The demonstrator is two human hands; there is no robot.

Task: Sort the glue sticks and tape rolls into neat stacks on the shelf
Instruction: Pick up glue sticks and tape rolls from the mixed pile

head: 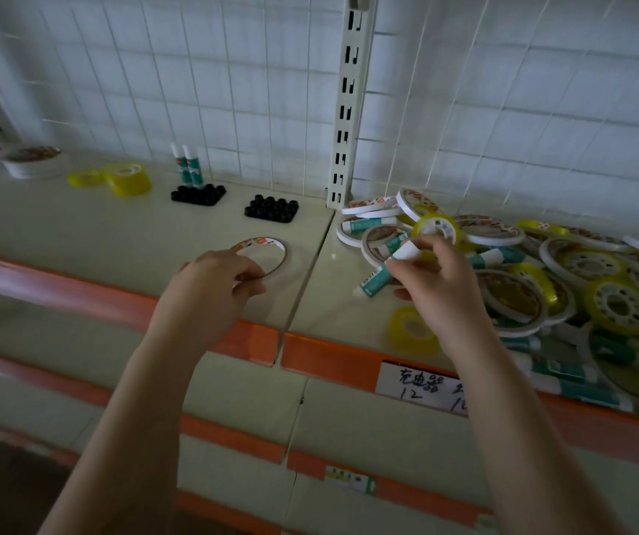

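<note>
Hands, two, mine. Left hand [219, 278]: fingers curled onto the near edge of a thin white tape ring [267, 252], which lay flat on the shelf [117, 241] just left of the seam between the two shelf panels. Right hand [431, 281]: raised over the right panel, fingertips pinching the white cap end of a teal glue stick [383, 273], whose other end slanted down toward the shelf.

Shelf: pale top, orange front edge, wire grid back [233, 71], slotted white upright [346, 110] at the seam. Handwritten price label [418, 382] on the orange edge below my right hand.

Unsorted pile [564, 287], right panel: white tape rings, yellow tape rolls and teal glue sticks, overlapping and tilted, spreading from the upright to the picture's right edge. One small yellow roll [414, 329] lay apart at the front, just beside my right wrist.

Left panel, back row, well apart from my hands: white tape stacks [34, 162] at far left, blurred; yellow tape rolls [117, 178], one low and one taller, touching; two black holder trays [198, 195], the left one carrying two upright glue sticks [188, 166] at its rear, the right tray [271, 208] bare.
</note>
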